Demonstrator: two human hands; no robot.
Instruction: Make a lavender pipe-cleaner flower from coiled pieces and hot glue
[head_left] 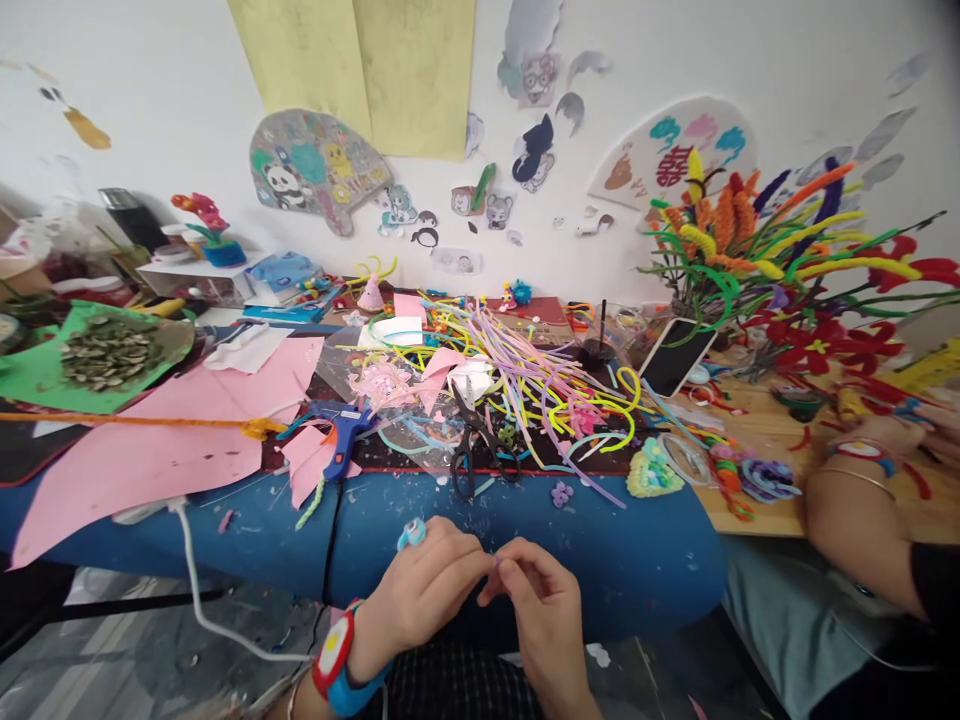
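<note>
My left hand (431, 582), with a light-blue ring and a red-and-blue wristband (335, 655), is closed, its fingertips pinched together. Against it, my right hand (546, 605) is pinched too, thumb to forefinger. A tiny hint of purple shows where the fingertips meet, too small to name. Both hands are above my lap, at the near edge of the blue-covered table (420, 535). Beyond them lie black scissors (472, 450), a small purple flower (560, 494) and a heap of pink, purple and yellow pipe cleaners (517, 375). To the left rests a blue glue gun (343, 440).
Pink paper (172, 460) covers the left side, near green paper (45, 370) bearing a pile of seed-like bits. A phone (677, 357) leans before a pipe-cleaner bouquet (750, 240). At far right another person's arm (855, 510) reaches over the wooden table. A white cable (196, 590) hangs down.
</note>
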